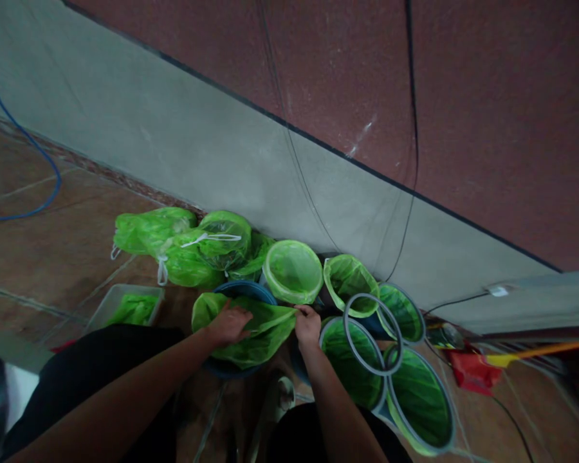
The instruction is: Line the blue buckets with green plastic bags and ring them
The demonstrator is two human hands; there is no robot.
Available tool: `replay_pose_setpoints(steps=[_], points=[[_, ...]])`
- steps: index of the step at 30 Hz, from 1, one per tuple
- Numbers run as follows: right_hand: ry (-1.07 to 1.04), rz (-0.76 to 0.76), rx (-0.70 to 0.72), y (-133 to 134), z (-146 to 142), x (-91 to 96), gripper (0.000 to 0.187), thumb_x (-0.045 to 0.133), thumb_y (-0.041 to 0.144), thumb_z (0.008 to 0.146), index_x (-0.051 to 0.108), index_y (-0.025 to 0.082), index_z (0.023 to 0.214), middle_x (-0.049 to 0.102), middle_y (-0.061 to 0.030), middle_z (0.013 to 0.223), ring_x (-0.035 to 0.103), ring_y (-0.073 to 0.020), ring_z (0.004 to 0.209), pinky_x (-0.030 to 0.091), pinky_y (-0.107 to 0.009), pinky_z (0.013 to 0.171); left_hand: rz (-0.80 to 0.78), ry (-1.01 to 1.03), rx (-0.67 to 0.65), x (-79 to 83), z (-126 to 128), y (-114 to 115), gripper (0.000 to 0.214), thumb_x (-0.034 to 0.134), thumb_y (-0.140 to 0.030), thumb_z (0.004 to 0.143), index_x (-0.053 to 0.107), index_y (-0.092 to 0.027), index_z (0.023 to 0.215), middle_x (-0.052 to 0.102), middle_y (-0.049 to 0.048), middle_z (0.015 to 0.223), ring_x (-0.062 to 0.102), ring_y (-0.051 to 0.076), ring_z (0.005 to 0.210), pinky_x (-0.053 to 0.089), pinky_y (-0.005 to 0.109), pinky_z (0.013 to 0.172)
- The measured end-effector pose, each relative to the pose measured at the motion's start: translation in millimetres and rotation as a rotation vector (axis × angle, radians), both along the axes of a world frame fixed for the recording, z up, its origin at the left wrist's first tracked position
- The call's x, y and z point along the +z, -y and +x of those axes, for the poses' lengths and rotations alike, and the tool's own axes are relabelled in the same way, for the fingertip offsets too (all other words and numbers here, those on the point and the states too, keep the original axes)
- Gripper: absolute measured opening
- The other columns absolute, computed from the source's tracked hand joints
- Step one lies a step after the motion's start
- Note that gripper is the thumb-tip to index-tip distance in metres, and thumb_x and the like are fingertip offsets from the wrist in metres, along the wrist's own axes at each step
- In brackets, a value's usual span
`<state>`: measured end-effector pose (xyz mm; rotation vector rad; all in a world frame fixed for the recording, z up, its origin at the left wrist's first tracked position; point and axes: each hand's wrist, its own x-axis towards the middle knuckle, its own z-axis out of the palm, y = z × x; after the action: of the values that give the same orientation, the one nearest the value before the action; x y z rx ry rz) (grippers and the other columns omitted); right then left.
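A thin green garbage bag lies loosely spread over a blue trash can, whose rim shows behind it. My right hand is closed in a pinch on the bag's right edge and draws it into a taut point. My left hand rests over the bag's mouth, its fingers partly spread and touching the plastic. Just behind my hands stands a pale bin lined with a green bag. A loose grey ring lies across the lined bins to the right of my right hand.
Tied full green bags sit against the wall. A plastic tub holding green bags is at left. Several lined bins stand at right, near a red dustpan. A blue cable and black cords hang or trail nearby.
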<state>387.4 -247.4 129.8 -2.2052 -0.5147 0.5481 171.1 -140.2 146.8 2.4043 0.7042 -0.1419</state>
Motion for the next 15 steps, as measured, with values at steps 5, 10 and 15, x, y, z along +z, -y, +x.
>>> replay_pose_setpoints(steps=[5, 10, 15], points=[[-0.066, 0.069, -0.037, -3, -2, -1.9, 0.031, 0.055, 0.029, 0.071, 0.076, 0.015, 0.089, 0.075, -0.0058, 0.080, 0.067, -0.0207, 0.071, 0.049, -0.027, 0.065, 0.014, -0.024, 0.022, -14.0, -4, 2, 0.024, 0.060, -0.026, 0.082, 0.075, -0.018, 0.100, 0.074, 0.0160, 0.101, 0.061, 0.038, 0.113, 0.018, 0.061, 0.117], [-0.123, 0.116, -0.065, -3, -5, 1.9, 0.032, 0.058, 0.032, 0.071, 0.076, 0.015, 0.091, 0.073, -0.0043, 0.075, 0.065, -0.0185, 0.065, 0.048, -0.025, 0.059, 0.075, -0.072, 0.064, -11.5, 0, 0, 0.026, 0.048, -0.017, 0.084, 0.071, -0.017, 0.096, 0.073, 0.0154, 0.095, 0.063, 0.036, 0.108, 0.022, 0.064, 0.113], [-0.107, 0.138, -0.050, -3, -7, 5.3, 0.028, 0.059, 0.033, 0.071, 0.076, 0.017, 0.087, 0.074, -0.0040, 0.073, 0.066, -0.0192, 0.067, 0.049, -0.025, 0.060, 0.033, -0.028, 0.320, -2.0, 7, -8, 0.024, 0.046, -0.017, 0.082, 0.067, -0.018, 0.094, 0.073, 0.0114, 0.089, 0.066, 0.031, 0.100, 0.037, 0.054, 0.102]])
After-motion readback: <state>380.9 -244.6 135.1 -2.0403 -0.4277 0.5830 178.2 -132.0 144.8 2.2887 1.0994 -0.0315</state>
